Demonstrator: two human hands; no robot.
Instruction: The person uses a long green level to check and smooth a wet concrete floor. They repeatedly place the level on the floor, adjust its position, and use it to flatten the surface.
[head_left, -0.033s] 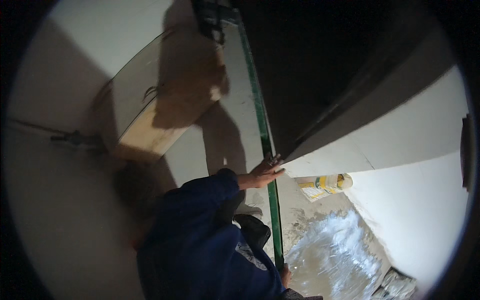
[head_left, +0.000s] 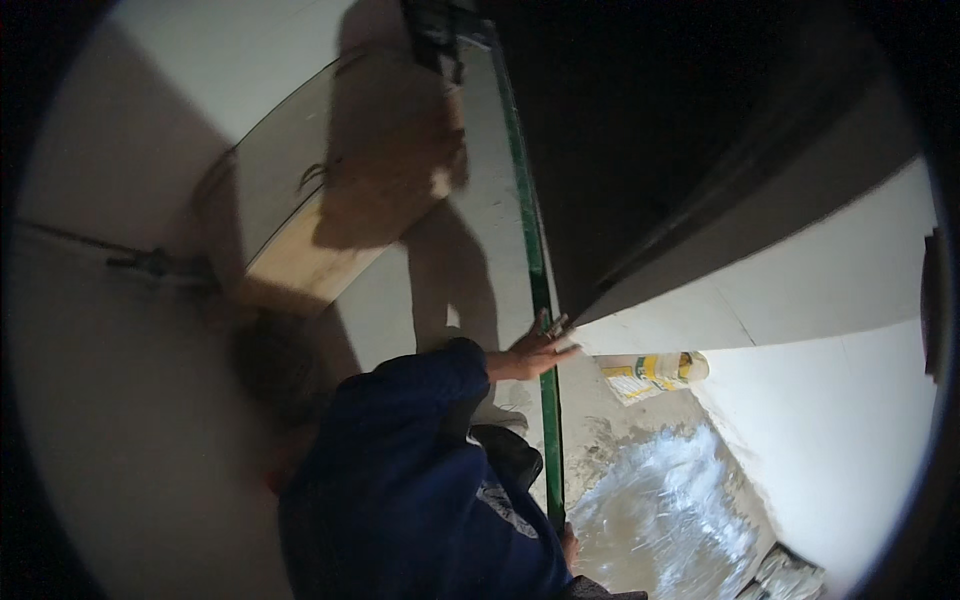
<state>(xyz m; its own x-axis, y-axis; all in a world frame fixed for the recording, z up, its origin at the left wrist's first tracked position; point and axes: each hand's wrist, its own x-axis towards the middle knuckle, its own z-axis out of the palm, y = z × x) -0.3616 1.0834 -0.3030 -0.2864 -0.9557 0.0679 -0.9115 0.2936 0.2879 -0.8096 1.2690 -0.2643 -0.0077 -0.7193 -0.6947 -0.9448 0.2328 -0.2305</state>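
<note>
A long, narrow green bar runs from the top of the head view down to my lap. My left hand lies across its middle, fingers spread past its far side beside a dark surface. Lower down, my right hand is at the near end of the bar; only part of it shows beside my body, with its fingers closed against the bar. Navy sleeves and my torso cover the lower middle. Whether the bar is a loose straightedge or part of a frame, I cannot tell.
Left of the bar sits a box with a pale wooden side and curved handles. A pipe with a valve runs along the left. To the right are a white, yellow and green sack, a shiny whitish floor patch and a grey bundle.
The view has tilted slightly, shifting the box and the bar's far end to the right. My left hand appears slightly farther right, still on the bar.
</note>
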